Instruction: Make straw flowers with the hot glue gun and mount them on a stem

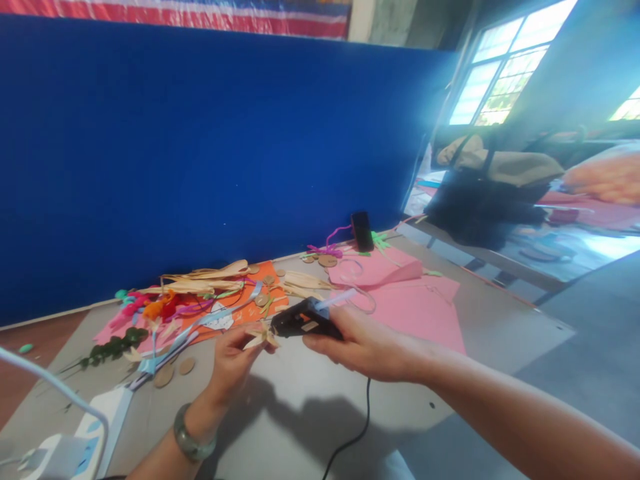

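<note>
My right hand is closed round a black glue gun with a clear glue stick poking out of its back, and its nozzle points left. My left hand pinches a small pale straw-coloured craft piece right at the nozzle tip. Both hands hover over the grey table. The gun's black cord hangs down toward me. A greenish bangle sits on my left wrist.
Pink paper sheets, an orange sheet, dried leaf strips, ribbons, pom-poms and wooden discs litter the table's back. A black phone leans on the blue partition. A white power strip lies front left. Bags sit on a table at right.
</note>
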`<state>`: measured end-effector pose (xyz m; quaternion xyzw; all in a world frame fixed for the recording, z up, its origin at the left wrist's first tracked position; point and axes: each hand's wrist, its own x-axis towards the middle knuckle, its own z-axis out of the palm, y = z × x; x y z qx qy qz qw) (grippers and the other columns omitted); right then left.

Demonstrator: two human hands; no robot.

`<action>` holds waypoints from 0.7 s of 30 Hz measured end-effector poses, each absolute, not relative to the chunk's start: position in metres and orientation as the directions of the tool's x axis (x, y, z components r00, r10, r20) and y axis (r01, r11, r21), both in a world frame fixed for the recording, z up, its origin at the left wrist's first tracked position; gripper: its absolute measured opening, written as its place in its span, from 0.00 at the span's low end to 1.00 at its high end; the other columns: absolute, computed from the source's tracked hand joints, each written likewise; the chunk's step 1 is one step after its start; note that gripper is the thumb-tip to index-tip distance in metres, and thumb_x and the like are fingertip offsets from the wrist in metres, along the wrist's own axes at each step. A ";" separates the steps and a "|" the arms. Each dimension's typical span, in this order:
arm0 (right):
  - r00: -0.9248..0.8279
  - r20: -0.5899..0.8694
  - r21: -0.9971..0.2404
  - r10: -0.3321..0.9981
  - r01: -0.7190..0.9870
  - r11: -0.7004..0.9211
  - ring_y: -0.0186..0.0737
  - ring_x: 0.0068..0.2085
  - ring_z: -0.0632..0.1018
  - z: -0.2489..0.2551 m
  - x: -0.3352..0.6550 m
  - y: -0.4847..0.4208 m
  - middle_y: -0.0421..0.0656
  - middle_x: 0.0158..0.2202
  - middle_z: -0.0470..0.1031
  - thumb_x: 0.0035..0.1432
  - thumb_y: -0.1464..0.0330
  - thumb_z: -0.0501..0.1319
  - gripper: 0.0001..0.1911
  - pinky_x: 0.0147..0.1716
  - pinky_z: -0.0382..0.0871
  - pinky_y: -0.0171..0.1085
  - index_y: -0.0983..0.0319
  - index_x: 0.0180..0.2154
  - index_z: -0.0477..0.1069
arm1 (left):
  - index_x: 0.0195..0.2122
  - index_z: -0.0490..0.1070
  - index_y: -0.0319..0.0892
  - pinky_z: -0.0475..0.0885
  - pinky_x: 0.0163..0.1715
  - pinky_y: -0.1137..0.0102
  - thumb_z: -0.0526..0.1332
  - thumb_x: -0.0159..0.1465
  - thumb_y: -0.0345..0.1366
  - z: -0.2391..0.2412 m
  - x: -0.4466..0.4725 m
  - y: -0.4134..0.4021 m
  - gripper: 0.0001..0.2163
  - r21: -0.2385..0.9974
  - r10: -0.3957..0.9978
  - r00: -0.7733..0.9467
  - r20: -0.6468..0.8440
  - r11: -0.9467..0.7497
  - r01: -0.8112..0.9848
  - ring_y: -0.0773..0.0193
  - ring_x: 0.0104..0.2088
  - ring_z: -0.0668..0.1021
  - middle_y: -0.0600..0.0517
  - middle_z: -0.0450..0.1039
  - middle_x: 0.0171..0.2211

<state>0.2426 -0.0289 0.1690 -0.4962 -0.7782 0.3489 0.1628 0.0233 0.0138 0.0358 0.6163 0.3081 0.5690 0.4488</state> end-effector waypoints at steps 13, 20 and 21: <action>-0.470 -0.092 -0.675 0.878 0.677 0.292 0.31 0.25 0.65 0.171 0.239 -0.028 0.37 0.24 0.65 0.61 0.60 0.53 0.13 0.22 0.55 0.31 0.62 0.29 0.64 | 0.26 0.79 0.39 0.75 0.26 0.68 0.67 0.56 0.34 0.044 0.023 0.009 0.05 0.901 0.889 0.162 0.429 -0.409 -0.142 0.62 0.23 0.78 0.48 0.78 0.24; -0.476 -0.074 -0.641 0.876 0.696 0.324 0.33 0.26 0.67 0.172 0.239 -0.027 0.39 0.26 0.68 0.61 0.60 0.53 0.13 0.23 0.57 0.32 0.62 0.31 0.65 | 0.26 0.79 0.38 0.75 0.25 0.68 0.67 0.55 0.34 0.045 0.024 0.010 0.05 0.903 0.891 0.152 0.427 -0.411 -0.129 0.62 0.23 0.78 0.48 0.78 0.23; -0.479 -0.076 -0.640 0.875 0.697 0.325 0.33 0.27 0.67 0.172 0.239 -0.027 0.39 0.26 0.68 0.61 0.60 0.53 0.13 0.24 0.57 0.32 0.62 0.31 0.65 | 0.26 0.78 0.38 0.75 0.25 0.68 0.67 0.55 0.34 0.044 0.024 0.010 0.05 0.903 0.893 0.148 0.426 -0.409 -0.132 0.62 0.23 0.78 0.48 0.78 0.23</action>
